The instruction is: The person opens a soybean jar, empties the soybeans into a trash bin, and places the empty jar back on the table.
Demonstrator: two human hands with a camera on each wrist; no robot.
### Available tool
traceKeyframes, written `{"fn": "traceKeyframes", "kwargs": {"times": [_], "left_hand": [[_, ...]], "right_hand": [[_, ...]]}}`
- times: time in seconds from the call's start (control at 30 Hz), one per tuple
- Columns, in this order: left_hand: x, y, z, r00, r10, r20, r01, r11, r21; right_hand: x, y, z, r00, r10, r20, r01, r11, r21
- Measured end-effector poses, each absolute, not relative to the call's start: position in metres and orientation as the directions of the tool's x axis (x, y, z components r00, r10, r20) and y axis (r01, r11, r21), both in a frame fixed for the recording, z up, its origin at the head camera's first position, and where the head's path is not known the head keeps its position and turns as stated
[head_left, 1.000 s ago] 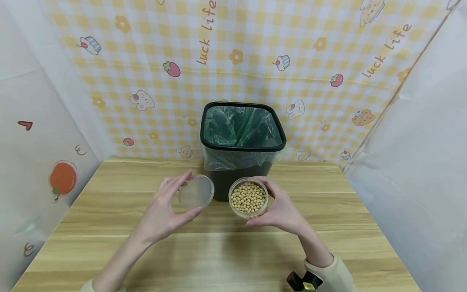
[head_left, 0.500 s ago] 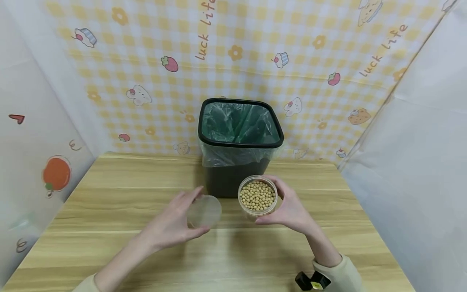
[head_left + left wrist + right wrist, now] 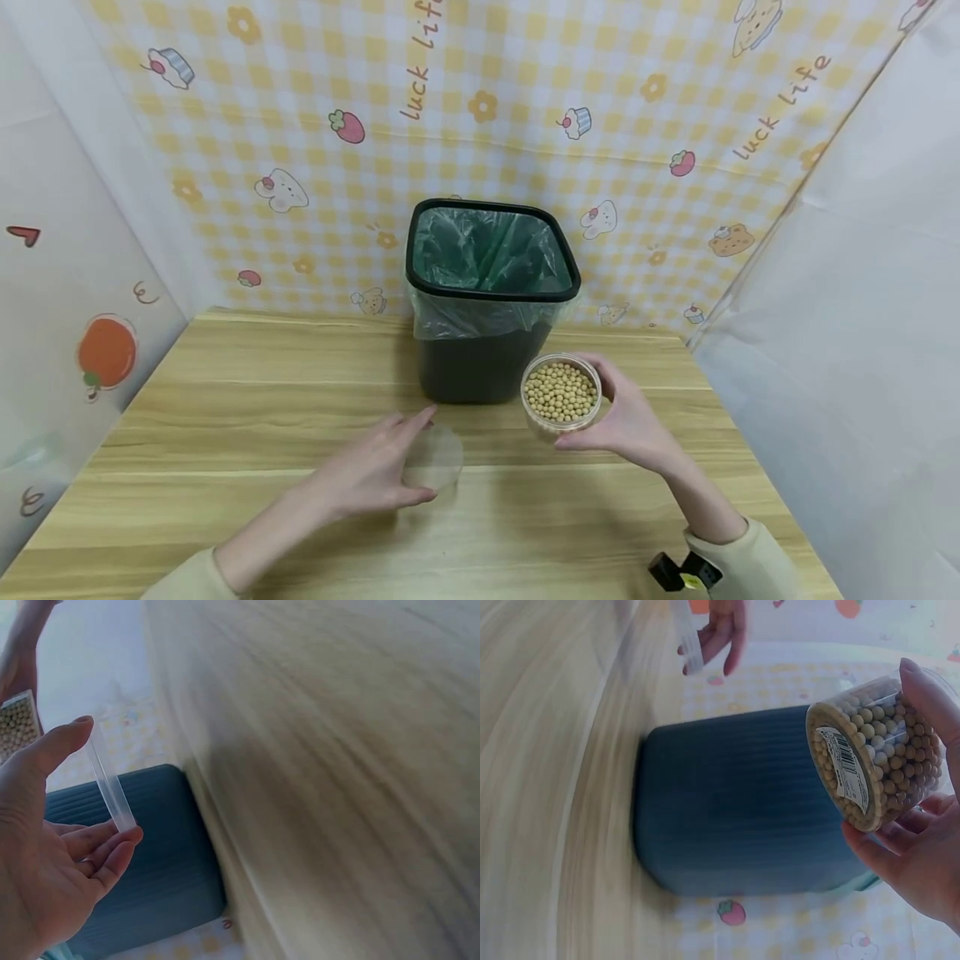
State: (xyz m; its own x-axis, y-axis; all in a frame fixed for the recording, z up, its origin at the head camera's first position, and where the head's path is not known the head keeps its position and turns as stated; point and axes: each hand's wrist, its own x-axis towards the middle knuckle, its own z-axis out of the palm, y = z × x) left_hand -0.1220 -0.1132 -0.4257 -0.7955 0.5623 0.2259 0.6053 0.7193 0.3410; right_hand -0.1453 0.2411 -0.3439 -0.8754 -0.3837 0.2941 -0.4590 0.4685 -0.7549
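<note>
Beyond the hands hangs a yellow-and-white checked cloth [image 3: 247, 150] with cartoon prints; beneath them spreads a pale wood-grain tabletop [image 3: 285, 367]. A dark ribbed plastic bin [image 3: 491, 295] stands upright just past the hands, filling the space ahead of them, with a translucent greenish bag [image 3: 480, 322] folded over its rim. The person's right hand [image 3: 630, 421] has moved farther right and the left hand [image 3: 375, 471] lower in the head view, so the two are now well apart. The right hand is clamped round a clear, round plastic jar [image 3: 541, 425], raised off the tabletop (its base, bearing a white printed label [image 3: 846, 771], shows from that wrist). The left hand pinches a thin, frosted, round plastic lid [image 3: 438, 458] by opposite edges. With the lid drawn away, the jar remains uncovered, its small tan beans [image 3: 561, 393] exposed beside the right hand's fingers.
</note>
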Motion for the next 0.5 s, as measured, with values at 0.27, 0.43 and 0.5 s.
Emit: {"fn": "traceKeyframes", "kwargs": {"times": [0.27, 0.43, 0.5], "left_hand": [[-0.124, -0.109, -0.440, -0.777, 0.610, 0.155, 0.623, 0.713, 0.321], [-0.126, -0.105, -0.446, -0.753, 0.638, 0.158, 0.657, 0.716, 0.236], [-0.126, -0.104, -0.448, -0.746, 0.647, 0.155, 0.665, 0.715, 0.215]], "right_hand": [[-0.145, 0.259, -0.329, -0.893, -0.344, 0.290, -0.439, 0.522, -0.731], [-0.144, 0.268, -0.315, -0.895, -0.321, 0.311, -0.441, 0.525, -0.728], [-0.145, 0.272, -0.308, -0.892, -0.317, 0.324, -0.449, 0.520, -0.727]]}}
